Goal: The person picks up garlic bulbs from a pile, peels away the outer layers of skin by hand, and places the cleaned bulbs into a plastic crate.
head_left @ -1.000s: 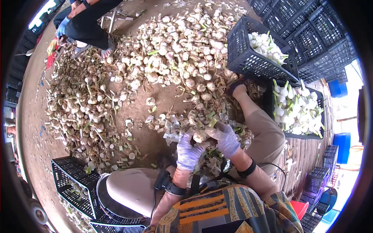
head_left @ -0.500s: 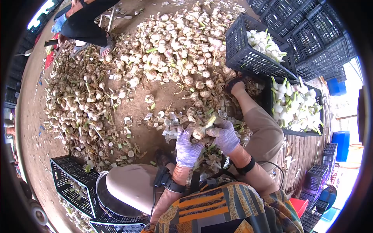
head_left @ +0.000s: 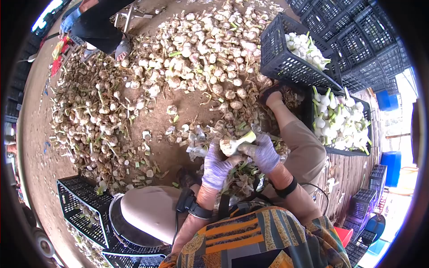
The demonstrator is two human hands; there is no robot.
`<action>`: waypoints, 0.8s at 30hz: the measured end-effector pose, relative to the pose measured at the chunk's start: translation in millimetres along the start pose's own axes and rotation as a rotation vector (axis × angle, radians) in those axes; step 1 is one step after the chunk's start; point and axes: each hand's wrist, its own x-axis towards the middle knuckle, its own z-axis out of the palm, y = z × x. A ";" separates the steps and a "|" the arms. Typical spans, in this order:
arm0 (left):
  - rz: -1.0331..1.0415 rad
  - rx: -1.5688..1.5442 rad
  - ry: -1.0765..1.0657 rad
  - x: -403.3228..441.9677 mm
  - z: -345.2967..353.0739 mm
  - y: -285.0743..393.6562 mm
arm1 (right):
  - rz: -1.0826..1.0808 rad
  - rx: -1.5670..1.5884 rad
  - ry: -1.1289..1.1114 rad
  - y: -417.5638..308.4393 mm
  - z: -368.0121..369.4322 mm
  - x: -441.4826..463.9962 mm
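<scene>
Between my two gloved hands is a garlic bulb (head_left: pixel 227 147), its pale green stem pointing up and to the right. My left hand (head_left: pixel 216 167) has its fingers closed round the bulb's left and lower side. Fingers of my right hand (head_left: pixel 265 154) are pressed at the stem and the bulb's right side. Loose papery peelings (head_left: pixel 195 145) lie on the ground just beyond my hands, and more are heaped below them between my legs.
A large garlic heap (head_left: pixel 210 49) lies ahead, another (head_left: pixel 89 111) at left. Crates of cleaner garlic (head_left: pixel 286 67) (head_left: pixel 369 129) stand at right, before stacked black crates (head_left: pixel 357 40). Another crate (head_left: pixel 85 214) sits lower left. A co-worker's gloved hand (head_left: pixel 69 21) shows at top left.
The bulb has turned in my hands, showing a whiter side and its stem more clearly. My right hand has shifted slightly right. The co-worker's hand at top left has moved.
</scene>
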 end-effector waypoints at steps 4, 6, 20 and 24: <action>-0.251 -0.001 0.104 -2.2 -12.5 15.3 | -0.197 -0.533 -0.069 -16.0 3.1 1.2; -0.276 -0.087 0.071 -2.4 -10.3 19.0 | -0.363 -0.657 -0.053 -10.3 0.8 10.9; -0.252 0.052 -0.016 -2.0 -9.8 2.2 | -0.052 -0.066 -0.050 -11.6 -4.6 3.8; -0.250 -0.504 0.064 8.0 -13.9 -4.6 | 0.187 0.447 0.051 -7.6 -2.3 7.2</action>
